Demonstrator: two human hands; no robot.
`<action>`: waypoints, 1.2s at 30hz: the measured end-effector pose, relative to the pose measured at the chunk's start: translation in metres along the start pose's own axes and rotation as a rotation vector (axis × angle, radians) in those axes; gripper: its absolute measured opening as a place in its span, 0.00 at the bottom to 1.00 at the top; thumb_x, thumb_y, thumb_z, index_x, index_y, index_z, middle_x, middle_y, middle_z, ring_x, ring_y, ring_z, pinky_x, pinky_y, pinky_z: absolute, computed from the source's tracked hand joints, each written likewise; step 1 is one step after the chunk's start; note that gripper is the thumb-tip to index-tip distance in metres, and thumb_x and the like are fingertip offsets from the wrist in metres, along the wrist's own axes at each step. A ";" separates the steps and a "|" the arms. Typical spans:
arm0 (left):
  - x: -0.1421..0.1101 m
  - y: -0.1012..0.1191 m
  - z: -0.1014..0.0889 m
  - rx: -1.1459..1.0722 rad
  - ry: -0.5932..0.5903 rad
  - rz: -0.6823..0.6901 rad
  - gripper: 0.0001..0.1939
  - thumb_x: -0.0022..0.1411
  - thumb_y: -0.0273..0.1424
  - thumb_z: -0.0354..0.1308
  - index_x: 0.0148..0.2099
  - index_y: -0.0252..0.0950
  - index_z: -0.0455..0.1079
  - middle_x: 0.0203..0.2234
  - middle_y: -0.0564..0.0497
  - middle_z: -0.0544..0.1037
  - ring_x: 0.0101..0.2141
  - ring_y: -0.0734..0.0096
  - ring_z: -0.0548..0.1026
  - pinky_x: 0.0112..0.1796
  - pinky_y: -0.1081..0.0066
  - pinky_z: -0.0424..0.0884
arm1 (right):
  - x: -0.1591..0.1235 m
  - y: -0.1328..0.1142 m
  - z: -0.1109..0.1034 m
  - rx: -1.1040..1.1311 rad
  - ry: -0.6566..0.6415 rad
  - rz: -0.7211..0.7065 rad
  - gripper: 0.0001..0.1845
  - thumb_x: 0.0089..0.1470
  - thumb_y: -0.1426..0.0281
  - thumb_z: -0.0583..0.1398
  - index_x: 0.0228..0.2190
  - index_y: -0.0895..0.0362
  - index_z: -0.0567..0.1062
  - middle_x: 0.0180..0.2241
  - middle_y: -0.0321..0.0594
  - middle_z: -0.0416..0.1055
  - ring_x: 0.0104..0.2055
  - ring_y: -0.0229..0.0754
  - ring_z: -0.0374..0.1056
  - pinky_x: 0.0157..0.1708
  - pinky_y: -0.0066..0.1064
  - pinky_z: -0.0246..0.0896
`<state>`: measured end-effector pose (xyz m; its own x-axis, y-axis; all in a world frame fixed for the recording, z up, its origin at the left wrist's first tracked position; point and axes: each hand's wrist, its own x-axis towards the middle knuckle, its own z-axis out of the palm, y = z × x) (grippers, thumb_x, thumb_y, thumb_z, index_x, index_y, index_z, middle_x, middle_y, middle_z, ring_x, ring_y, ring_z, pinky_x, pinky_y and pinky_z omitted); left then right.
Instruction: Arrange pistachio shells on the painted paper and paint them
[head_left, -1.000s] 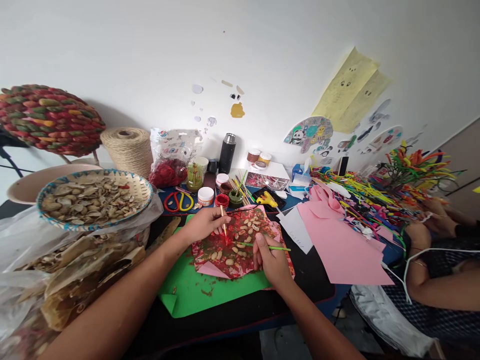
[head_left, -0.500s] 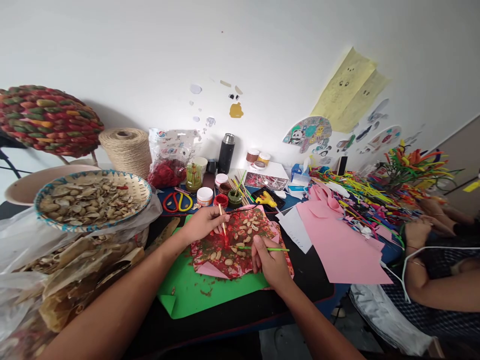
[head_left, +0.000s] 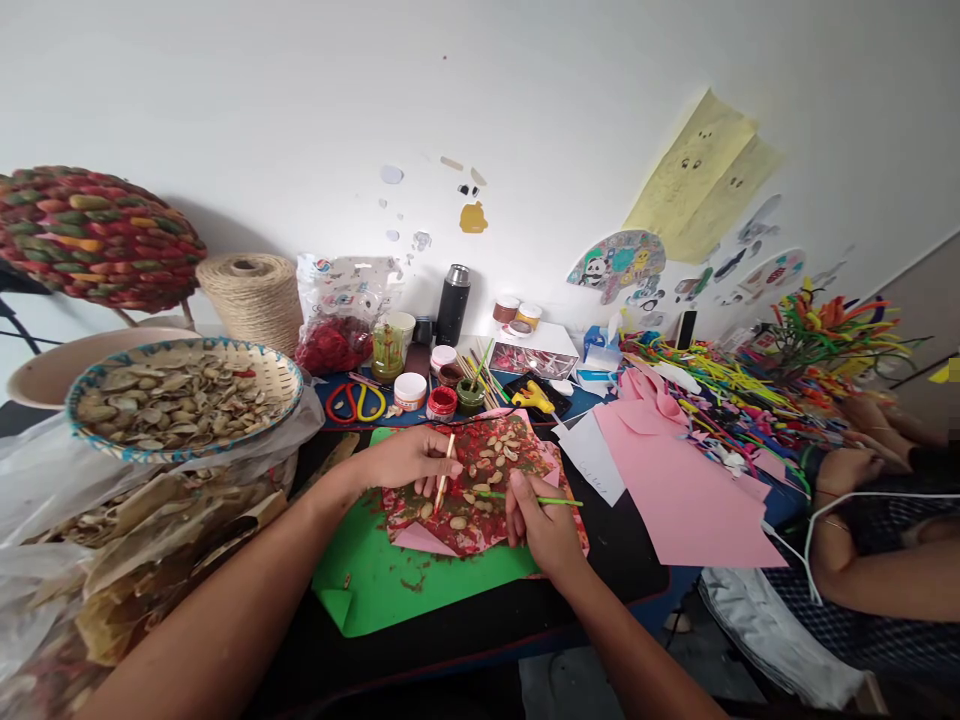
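Note:
My left hand [head_left: 409, 459] is closed around a wooden-handled brush [head_left: 444, 474] whose tip points down onto a paint-smeared paper [head_left: 480, 475]. The paper is red and green and carries several pale shells. It lies on a pink sheet over a green mat [head_left: 397, 575]. My right hand [head_left: 541, 522] pinches a thin green brush [head_left: 551, 499], laid flat across the paper with its tip among the shells.
Small paint pots [head_left: 441, 402], scissors [head_left: 352, 401] and a yellow glue gun [head_left: 534, 400] stand behind the paper. A woven basket of shells [head_left: 180, 398] and a twine spool [head_left: 251, 295] are at left. Pink paper [head_left: 675, 480] and pipe cleaners [head_left: 750, 390] spread right, beside another person's arms [head_left: 862, 470].
My left hand has tilted its brush, swinging the tip leftward and lower on the paper. The right hand and green brush have hardly moved.

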<state>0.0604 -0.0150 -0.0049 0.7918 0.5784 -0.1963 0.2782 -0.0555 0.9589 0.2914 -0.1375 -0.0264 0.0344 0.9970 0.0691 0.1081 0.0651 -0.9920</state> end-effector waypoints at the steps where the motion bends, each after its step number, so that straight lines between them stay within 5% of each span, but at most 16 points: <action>1: 0.001 -0.001 -0.001 -0.003 0.036 0.011 0.27 0.58 0.56 0.69 0.31 0.36 0.72 0.22 0.52 0.80 0.23 0.70 0.76 0.24 0.74 0.71 | 0.000 0.000 0.000 0.001 0.000 -0.001 0.35 0.64 0.37 0.58 0.23 0.54 0.70 0.13 0.27 0.57 0.12 0.35 0.62 0.15 0.25 0.52; 8: 0.004 -0.007 -0.006 -0.008 0.263 0.081 0.25 0.59 0.55 0.67 0.35 0.36 0.71 0.23 0.52 0.80 0.23 0.71 0.76 0.26 0.73 0.73 | -0.001 0.000 0.000 0.003 0.008 0.003 0.35 0.64 0.37 0.58 0.22 0.54 0.70 0.13 0.27 0.57 0.12 0.35 0.62 0.15 0.25 0.52; 36: 0.007 -0.014 -0.007 0.030 0.285 0.080 0.25 0.60 0.56 0.65 0.36 0.38 0.71 0.23 0.54 0.79 0.24 0.68 0.77 0.28 0.71 0.74 | 0.007 -0.001 0.009 -0.043 0.011 -0.045 0.35 0.65 0.36 0.56 0.23 0.52 0.69 0.13 0.28 0.58 0.14 0.37 0.61 0.16 0.27 0.55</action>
<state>0.0583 -0.0043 -0.0182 0.6283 0.7763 -0.0506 0.2406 -0.1319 0.9616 0.2823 -0.1298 -0.0258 0.0397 0.9925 0.1153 0.1523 0.1080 -0.9824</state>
